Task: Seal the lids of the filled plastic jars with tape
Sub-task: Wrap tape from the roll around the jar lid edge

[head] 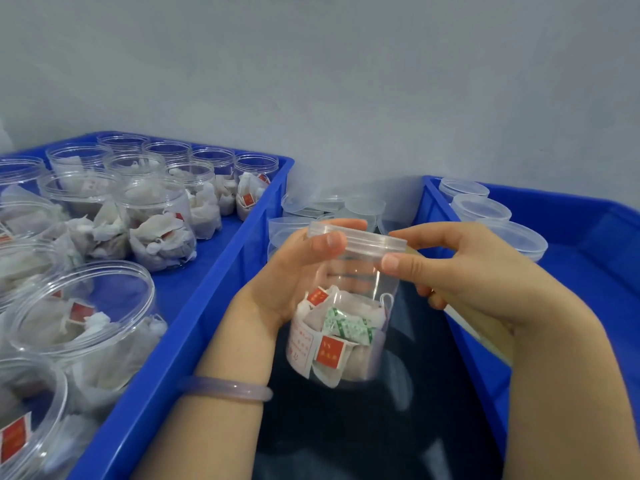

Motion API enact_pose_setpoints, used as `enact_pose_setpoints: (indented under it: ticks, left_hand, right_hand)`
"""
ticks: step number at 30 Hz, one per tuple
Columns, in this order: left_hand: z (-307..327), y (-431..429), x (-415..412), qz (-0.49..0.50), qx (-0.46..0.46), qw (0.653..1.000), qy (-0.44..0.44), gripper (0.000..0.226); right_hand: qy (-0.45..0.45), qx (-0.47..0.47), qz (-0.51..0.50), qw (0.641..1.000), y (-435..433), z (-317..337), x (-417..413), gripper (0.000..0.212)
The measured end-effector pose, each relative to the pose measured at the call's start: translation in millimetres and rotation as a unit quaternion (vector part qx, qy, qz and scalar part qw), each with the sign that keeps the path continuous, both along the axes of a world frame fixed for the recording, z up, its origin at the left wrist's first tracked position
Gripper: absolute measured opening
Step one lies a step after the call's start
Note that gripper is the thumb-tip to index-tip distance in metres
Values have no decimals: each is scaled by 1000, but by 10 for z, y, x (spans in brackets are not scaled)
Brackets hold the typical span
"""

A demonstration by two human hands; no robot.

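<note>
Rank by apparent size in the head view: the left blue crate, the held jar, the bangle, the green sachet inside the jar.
1. left blue crate
2. held jar
3. bangle and green sachet: they look alike in area, so left unranked.

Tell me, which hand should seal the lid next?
Right, probably. The left hand is busy gripping the jar, while the right hand has its thumb and forefinger at the edge of the lid, where the seal would go.
</note>
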State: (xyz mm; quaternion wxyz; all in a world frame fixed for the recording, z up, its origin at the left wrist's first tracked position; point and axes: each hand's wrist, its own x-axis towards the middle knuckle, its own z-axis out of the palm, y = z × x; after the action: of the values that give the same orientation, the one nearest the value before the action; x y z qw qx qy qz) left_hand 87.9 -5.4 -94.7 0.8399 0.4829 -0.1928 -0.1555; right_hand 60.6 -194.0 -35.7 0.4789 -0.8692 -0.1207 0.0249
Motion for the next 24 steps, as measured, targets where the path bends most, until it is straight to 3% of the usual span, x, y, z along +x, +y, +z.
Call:
enact_pose_setpoints:
  ticks: [4, 8, 10, 12, 14, 16, 21, 24]
  left_hand:
    - [8, -12, -20, -25, -31, 999, -37, 99]
    - [33, -87, -2, 122, 18, 991, -44, 122]
    - [46, -98, 31, 253, 41, 964, -72, 105]
    - [81, -93, 37, 326, 121, 932, -106, 82]
    - [99, -125, 24, 315, 243, 909, -127, 95]
    - [55, -173, 26, 313, 286, 897, -129, 113]
    - [24, -223, 7, 342, 242, 896, -147, 121]
    - [39, -254, -11, 392, 245, 878, -123, 103]
  right_hand:
    - [35, 60, 45, 997, 38, -12, 23, 63]
    - [25, 89, 39, 995, 84, -26, 65, 52]
    - [15, 88, 3, 996, 112, -58, 83, 51]
    - [-3, 84, -32, 996, 164, -105, 91, 51]
    - [-28, 93, -44, 994, 227, -148, 112, 41]
    - [-50, 83, -44, 994, 264, -162, 152, 31]
    - [-20, 73, 58, 995, 181, -140, 137, 48]
    - [-29, 16, 70, 997, 161, -156, 144, 64]
